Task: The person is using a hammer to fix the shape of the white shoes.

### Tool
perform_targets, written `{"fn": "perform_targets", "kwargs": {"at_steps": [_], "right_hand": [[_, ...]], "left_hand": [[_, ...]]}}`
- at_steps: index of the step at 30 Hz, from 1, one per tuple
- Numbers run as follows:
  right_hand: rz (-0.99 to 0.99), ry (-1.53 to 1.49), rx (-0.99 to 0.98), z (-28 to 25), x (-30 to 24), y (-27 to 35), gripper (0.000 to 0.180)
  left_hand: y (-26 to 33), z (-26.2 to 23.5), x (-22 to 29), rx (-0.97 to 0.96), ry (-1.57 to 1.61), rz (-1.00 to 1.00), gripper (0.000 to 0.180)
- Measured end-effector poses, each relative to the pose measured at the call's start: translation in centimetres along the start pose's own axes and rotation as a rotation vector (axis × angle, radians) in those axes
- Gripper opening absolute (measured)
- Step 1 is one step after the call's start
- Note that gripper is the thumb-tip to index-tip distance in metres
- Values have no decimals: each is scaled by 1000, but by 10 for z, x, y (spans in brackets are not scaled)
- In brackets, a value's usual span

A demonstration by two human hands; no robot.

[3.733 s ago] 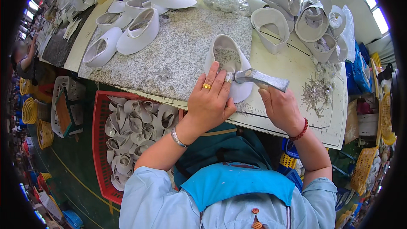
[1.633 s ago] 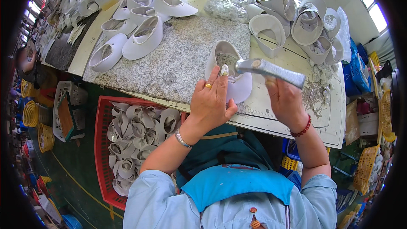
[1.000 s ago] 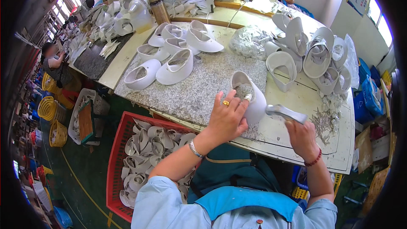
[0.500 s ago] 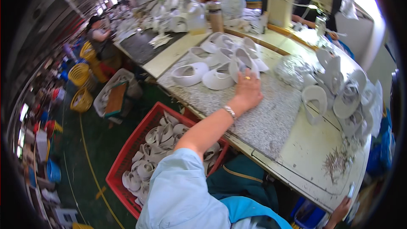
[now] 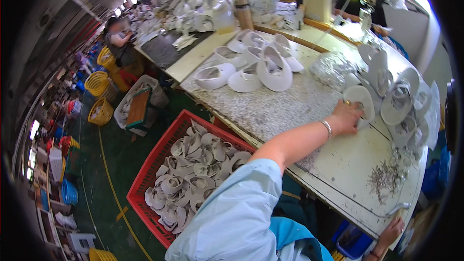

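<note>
From where I stand: left hand (image 5: 346, 118) out over the worktable (image 5: 350, 157), ring and silver bracelet on; fingers bent at the near left side of a white shoe upper (image 5: 359, 97), touching it, can't tell if they grip; that upper stands on the pale tabletop, right of the speckled stone slab (image 5: 290, 113), just left of a heap of white uppers (image 5: 398, 104); right hand (image 5: 392, 232) low at the table's right edge, fingers curled, can't tell if they close on anything; silver tool head (image 5: 398, 208) just above it, at the edge; loose metal pins (image 5: 383, 180) scattered near, further in; crumpled clear plastic bag (image 5: 333, 70) behind the left hand; cluster of white uppers (image 5: 275, 78) at the slab's far left part, toe ends mostly toward us, some overlapping; red basket (image 5: 145, 176) on the floor, left of the person, full of white pieces (image 5: 193, 176); blue bin (image 5: 350, 241) below the table edge; co-worker (image 5: 120, 43) at far left, beside another table.
</note>
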State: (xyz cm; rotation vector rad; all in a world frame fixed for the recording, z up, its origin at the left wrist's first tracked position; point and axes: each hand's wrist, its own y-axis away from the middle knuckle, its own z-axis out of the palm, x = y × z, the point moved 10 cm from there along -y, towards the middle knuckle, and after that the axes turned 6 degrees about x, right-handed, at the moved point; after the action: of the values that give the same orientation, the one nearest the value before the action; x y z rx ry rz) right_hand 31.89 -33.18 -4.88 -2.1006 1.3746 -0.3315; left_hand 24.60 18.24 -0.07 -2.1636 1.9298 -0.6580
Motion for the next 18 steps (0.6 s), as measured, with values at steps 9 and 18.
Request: {"fn": "perform_targets", "kwargs": {"at_steps": [9, 18], "right_hand": [[67, -19, 8, -28, -72, -18, 27], [-250, -183, 16, -36, -196, -33, 25]], "left_hand": [[50, -94, 8, 259, 352, -59, 22], [117, -70, 59, -278, -71, 102, 38]]}}
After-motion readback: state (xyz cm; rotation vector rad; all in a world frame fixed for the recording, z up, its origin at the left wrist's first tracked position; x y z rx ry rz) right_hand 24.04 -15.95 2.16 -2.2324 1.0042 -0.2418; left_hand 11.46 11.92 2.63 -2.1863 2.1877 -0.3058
